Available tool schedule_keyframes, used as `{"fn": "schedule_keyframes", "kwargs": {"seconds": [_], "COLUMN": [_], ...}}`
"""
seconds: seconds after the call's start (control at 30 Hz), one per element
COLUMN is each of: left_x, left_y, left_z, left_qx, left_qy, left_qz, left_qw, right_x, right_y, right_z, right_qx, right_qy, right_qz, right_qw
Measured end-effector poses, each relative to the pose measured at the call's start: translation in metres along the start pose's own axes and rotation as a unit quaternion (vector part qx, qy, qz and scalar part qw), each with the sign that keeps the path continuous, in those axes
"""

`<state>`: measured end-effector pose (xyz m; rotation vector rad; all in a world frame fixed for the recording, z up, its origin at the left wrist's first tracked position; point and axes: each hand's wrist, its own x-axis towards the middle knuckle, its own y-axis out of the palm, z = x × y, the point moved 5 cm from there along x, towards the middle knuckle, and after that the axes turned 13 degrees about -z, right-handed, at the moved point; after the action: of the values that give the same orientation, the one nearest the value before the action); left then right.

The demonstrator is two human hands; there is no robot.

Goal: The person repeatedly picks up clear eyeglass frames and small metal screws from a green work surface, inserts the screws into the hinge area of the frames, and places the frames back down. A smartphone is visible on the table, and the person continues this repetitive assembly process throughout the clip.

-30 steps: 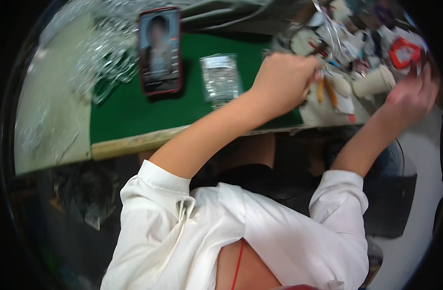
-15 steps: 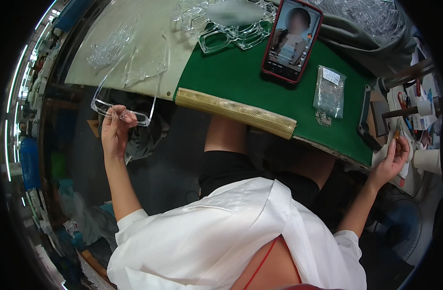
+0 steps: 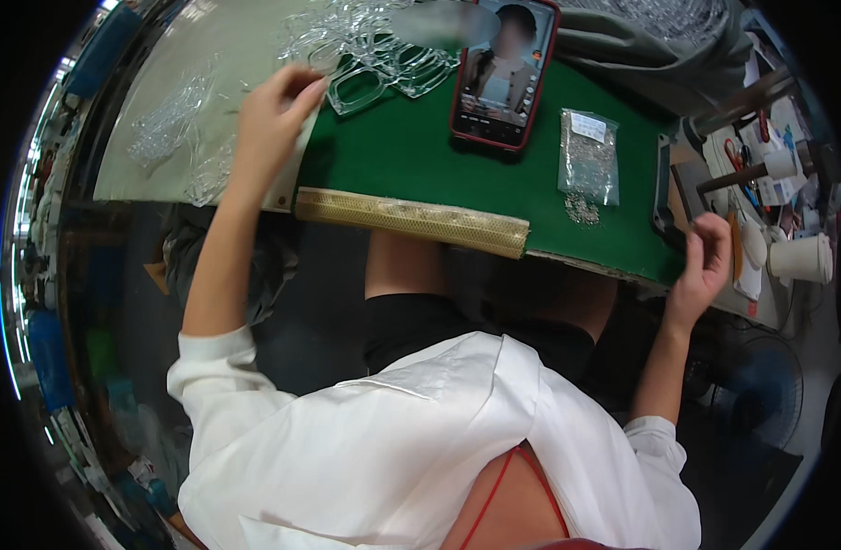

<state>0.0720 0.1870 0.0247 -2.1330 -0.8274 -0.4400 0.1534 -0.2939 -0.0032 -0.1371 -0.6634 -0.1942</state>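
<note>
My left hand [image 3: 272,115] reaches over the table, its curled fingers and thumb a little apart. Its fingertips come up to the left edge of a heap of clear plastic eyeglass frames [image 3: 361,90]; I see nothing held in it. By the right end of the table my right hand [image 3: 700,270] is raised, fingers loosely bent, thumb apart, with no object visible in it. It is close to a dark metal bracket [image 3: 663,188]. More clear eyewear pieces [image 3: 209,174] lie on the pale surface beside my left forearm.
A red-cased phone [image 3: 501,78] stands on the green mat [image 3: 402,156]. Right of it lie a small plastic bag [image 3: 588,160] and a pile of tiny metal parts [image 3: 582,211]. A perforated yellowish strip [image 3: 411,220] lines the front edge. A white cup [image 3: 801,260] stands far right.
My left hand has moved up and right to the heap; the clear eyeglass frame it held is out of it. My right hand has shifted left. The whole view has shifted slightly.
</note>
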Motion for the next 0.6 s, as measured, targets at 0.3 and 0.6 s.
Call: {"fn": "schedule_keyframes", "kwargs": {"seconds": [0.3,0.6], "left_x": [0.106,0.160], "left_y": [0.079,0.005], "left_z": [-0.012,-0.005], "left_qx": [0.346,0.090], "left_qy": [0.394,-0.021], "left_qz": [-0.007,0.139], "left_qw": [0.851,0.986], "right_x": [-0.014,-0.024], "right_y": [0.024,0.048], "right_z": [0.017,0.005], "right_qx": [-0.039,-0.164], "right_qy": [0.027,-0.047], "right_qz": [0.143,0.269], "right_qw": [0.989,0.948]}}
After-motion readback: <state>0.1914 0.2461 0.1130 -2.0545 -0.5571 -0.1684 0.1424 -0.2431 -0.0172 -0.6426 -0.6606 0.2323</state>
